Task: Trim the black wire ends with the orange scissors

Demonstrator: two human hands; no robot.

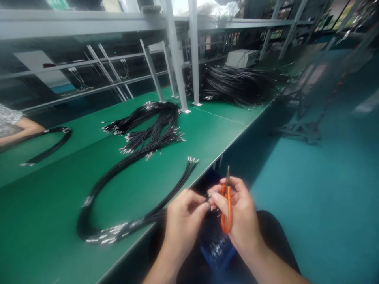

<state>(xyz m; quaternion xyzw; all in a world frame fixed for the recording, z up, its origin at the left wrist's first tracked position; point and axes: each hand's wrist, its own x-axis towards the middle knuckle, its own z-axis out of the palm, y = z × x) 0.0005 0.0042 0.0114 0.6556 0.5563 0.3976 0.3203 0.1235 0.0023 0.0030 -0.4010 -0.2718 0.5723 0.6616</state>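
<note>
My left hand is closed, pinching the end of a black cable from the bundle that curves across the green table. My right hand has orange-handled scissors tucked in its grip, blades pointing up and away. Its thumb and fingertips also meet the pinched cable end, where a small pale tip shows between the two hands. White labels wrap part of the bundle. Several loose cable ends with white tips lie near the table edge.
More black cables are heaped mid-table, with a larger pile behind the posts. At the left, a co-worker's arm reaches a cable loop. A blue bin holding small scraps sits below my hands.
</note>
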